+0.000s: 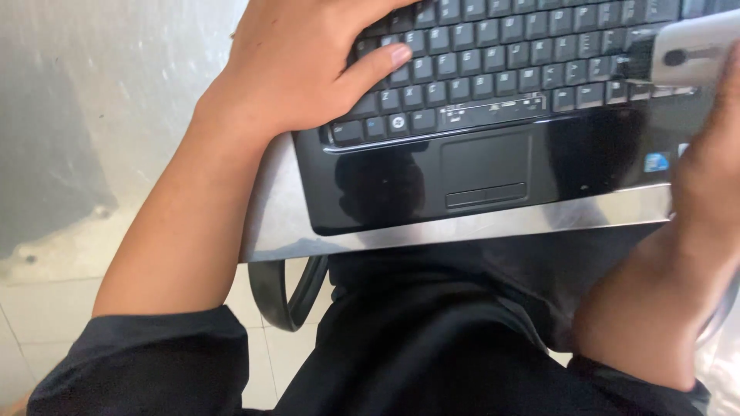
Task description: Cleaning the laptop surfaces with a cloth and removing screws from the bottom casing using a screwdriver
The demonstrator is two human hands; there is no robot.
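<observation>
The left hand (297, 65) lies flat and open, holding nothing, on the keys of a black laptop (493, 166) on a metal table (462, 229). The right hand (705, 181) has its grip closed around a silvery phone (690, 50), just beyond the laptop's right side.

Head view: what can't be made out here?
- Laptop: screen and top key rows cut off by the top edge.
- Left hand: fingertips past the top edge; keys beneath hidden.
- Right hand: blurred, cut by the right edge; grip unclear.
- Pale object at the right hand: blurred, cut off; kind unclear.
- Table: mostly hidden under the laptop.
</observation>
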